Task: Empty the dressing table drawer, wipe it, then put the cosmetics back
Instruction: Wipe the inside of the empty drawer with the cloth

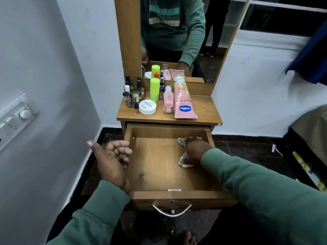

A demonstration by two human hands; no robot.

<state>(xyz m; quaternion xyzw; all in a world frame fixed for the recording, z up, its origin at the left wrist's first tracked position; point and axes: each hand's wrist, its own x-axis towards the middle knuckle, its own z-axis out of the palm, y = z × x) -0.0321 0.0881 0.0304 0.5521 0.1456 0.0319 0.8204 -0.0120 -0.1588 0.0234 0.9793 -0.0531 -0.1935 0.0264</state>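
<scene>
**Drawer**: wooden, pulled fully out of the dressing table, lower centre of the frame. Nothing lies inside but the cloth. A metal handle hangs on its front.

**Cloth**: patterned, bunched, on the drawer floor near the back right corner.

**Right hand**: cupped over the cloth, gripping it and pressing it to the drawer floor. The fingers bend down over it and the thumb lies on its near edge. Green sleeve.

**Left hand**: left of centre, just beside the drawer's left wall. The fingers are loosely curled, the thumb is raised, and it holds nothing. Whether it touches the wall cannot be told.

**Dressing table top**: centre of the frame, above the drawer, carrying the cosmetics:
- pink Vaseline tube, lying flat, at the right of the group
- small pink bottle, just left of the tube
- green cylinder, upright, behind the jar
- white round jar, at the front
- nail polish bottles, clustered upright at the left

**Mirror**: upper centre, reflecting the person's green top and the cosmetics.

**Switch panel**: on the wall, left edge of the frame.
</scene>
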